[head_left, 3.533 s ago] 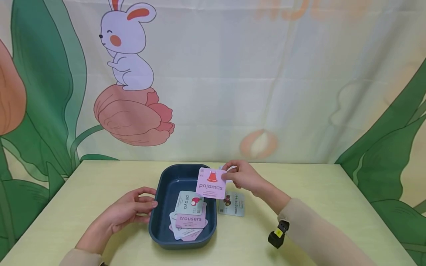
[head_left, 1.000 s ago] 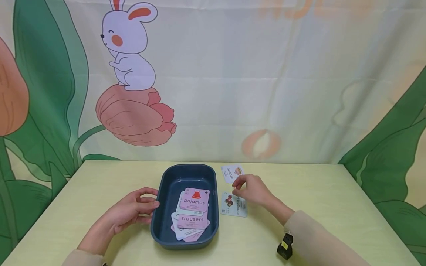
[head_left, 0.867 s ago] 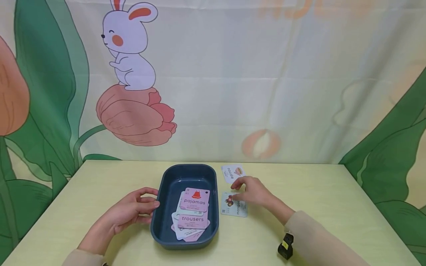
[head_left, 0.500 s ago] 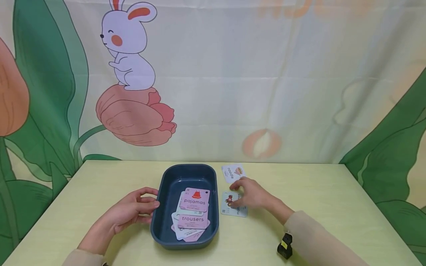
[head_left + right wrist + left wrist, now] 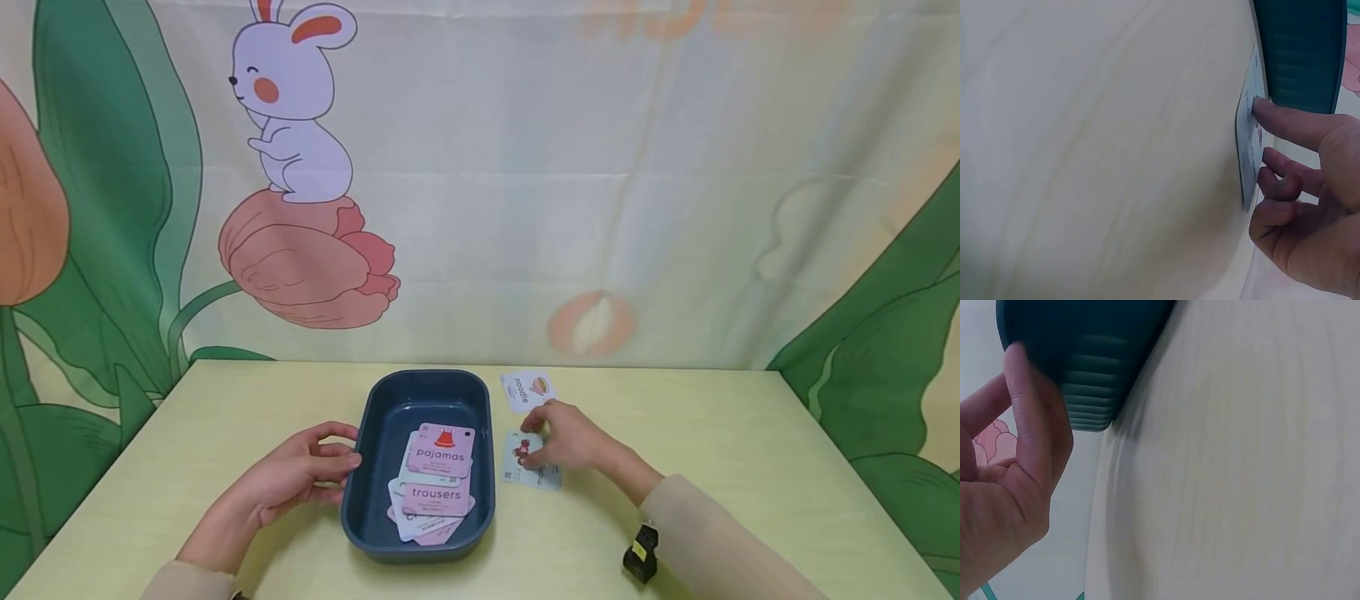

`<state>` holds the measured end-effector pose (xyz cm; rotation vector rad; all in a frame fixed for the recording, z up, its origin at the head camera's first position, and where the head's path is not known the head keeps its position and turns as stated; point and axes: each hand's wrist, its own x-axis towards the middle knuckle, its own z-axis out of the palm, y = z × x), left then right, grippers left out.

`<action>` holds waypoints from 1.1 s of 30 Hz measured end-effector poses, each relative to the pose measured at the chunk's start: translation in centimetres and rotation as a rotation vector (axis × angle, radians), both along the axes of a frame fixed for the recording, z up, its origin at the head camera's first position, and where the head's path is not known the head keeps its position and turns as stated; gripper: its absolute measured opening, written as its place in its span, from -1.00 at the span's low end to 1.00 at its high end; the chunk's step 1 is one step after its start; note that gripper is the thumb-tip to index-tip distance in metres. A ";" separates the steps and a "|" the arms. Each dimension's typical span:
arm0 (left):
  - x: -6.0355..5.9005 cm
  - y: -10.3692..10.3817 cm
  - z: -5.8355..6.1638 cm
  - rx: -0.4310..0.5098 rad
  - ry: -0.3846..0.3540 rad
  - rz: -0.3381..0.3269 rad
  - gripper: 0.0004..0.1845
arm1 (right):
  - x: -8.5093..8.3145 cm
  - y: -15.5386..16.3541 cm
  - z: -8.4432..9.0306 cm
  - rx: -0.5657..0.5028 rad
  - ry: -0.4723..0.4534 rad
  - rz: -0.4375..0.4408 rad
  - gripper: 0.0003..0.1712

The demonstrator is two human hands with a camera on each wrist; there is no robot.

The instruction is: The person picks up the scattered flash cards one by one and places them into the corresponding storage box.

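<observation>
A dark blue tray (image 5: 420, 379) sits mid-table with several word cards in it; a pink "pajamas" card (image 5: 444, 450) lies on top, overlapping a pink "trousers" card (image 5: 435, 497). My left hand (image 5: 341, 446) rests its fingertips against the tray's left outer wall (image 5: 1085, 356). My right hand (image 5: 531, 446) is on the pale blue mangosteen card (image 5: 514, 472) just right of the tray. In the right wrist view the thumb lies on the card's face (image 5: 1247, 125) and the curled fingers sit at its edge, which is raised slightly.
A white "noodle" card (image 5: 527, 390) lies on the table beyond the right hand. A black wrist device (image 5: 640, 554) hangs under the right sleeve. The pale wooden table (image 5: 750, 467) ends at a printed cloth backdrop (image 5: 525, 208).
The pajamas card that the right hand held over the tray now lies in the tray. The right hand has come down onto the mangosteen card and closed its fingers at it. The left hand stayed put.
</observation>
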<state>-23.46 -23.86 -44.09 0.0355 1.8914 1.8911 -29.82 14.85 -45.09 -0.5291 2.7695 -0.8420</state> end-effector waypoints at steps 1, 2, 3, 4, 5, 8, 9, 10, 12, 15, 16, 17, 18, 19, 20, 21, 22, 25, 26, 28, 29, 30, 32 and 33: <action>0.0 0.0 0.0 -0.002 0.001 0.000 -0.45 | 0.0 0.0 0.1 -0.001 -0.004 -0.002 -0.49; 0.0 0.0 0.0 -0.004 0.001 0.000 -0.45 | 0.0 0.0 0.2 -0.001 -0.003 -0.003 -0.50; 0.0 0.0 0.0 -0.005 0.002 0.000 -0.45 | 0.0 0.1 0.3 -0.001 -0.003 -0.006 -0.52; 0.0 0.1 0.0 -0.006 0.002 0.000 -0.45 | 0.0 0.1 0.3 -0.001 -0.002 -0.009 -0.53; -0.1 0.1 0.0 -0.006 0.003 -0.001 -0.44 | 0.0 0.1 0.4 -0.003 -0.005 -0.012 -0.54; -0.1 0.1 0.0 -0.006 0.004 -0.003 -0.44 | 0.0 0.2 0.6 -0.003 -0.008 -0.023 -0.56; -0.1 0.1 0.0 -0.006 0.004 -0.003 -0.43 | 0.0 0.3 0.6 0.000 -0.010 -0.025 -0.56; -0.1 0.1 -0.1 -0.006 0.003 -0.004 -0.43 | 0.0 0.3 0.7 0.001 -0.013 -0.027 -0.56; -0.1 0.1 -0.1 -0.008 0.001 -0.003 -0.43 | 0.1 0.4 0.8 0.008 -0.016 -0.033 -0.58; -0.1 0.0 -0.2 -0.012 -0.001 0.001 -0.44 | 0.2 0.6 1.1 0.012 -0.025 -0.047 -0.63; -0.1 0.0 -0.2 -0.012 -0.001 0.002 -0.45 | 0.2 0.7 1.2 0.006 -0.028 -0.051 -0.66; -0.1 0.0 -0.1 -0.013 0.000 0.003 -0.45 | 0.2 0.8 1.3 -0.001 -0.031 -0.053 -0.70; -0.1 0.1 -0.1 -0.014 -0.001 0.004 -0.45 | 0.2 0.9 1.4 -0.017 -0.040 -0.055 -0.74; -0.1 0.0 -0.1 -0.012 0.001 0.003 -0.45 | 0.2 1.0 1.5 -0.038 -0.050 -0.057 -0.77; -0.1 0.1 -0.1 -0.011 0.001 0.004 -0.45 | 0.1 1.2 1.5 -0.062 -0.063 -0.058 -0.81; -0.1 0.1 -0.1 -0.011 0.001 0.005 -0.45 | 0.1 1.4 1.5 -0.088 -0.075 -0.057 -0.84; -0.1 0.1 0.0 -0.011 0.001 0.005 -0.44 | 0.1 1.6 1.6 -0.114 -0.087 -0.053 -0.86; -0.1 0.1 -0.1 -0.011 0.001 0.004 -0.43 | 0.1 2.1 1.8 -0.197 -0.135 -0.046 -0.89; -0.1 0.1 -0.1 -0.012 0.000 0.005 -0.42 | 0.0 2.2 1.8 -0.219 -0.148 -0.042 -0.90; -0.1 0.0 -0.1 -0.012 0.001 0.005 -0.42 | 0.0 2.4 2.0 -0.257 -0.173 -0.040 -0.90; -0.1 0.0 -0.1 -0.012 0.001 0.005 -0.42 | 0.0 2.5 2.1 -0.273 -0.187 -0.042 -0.90; -0.1 0.0 -0.1 -0.012 0.001 0.007 -0.42 | 0.0 2.6 2.2 -0.282 -0.199 -0.045 -0.89; -0.1 0.0 -0.1 -0.013 0.000 0.009 -0.42 | -0.1 2.8 2.4 -0.296 -0.222 -0.055 -0.86; -0.1 0.0 -0.1 -0.014 0.000 0.010 -0.42 | -0.1 3.0 2.4 -0.304 -0.236 -0.062 -0.85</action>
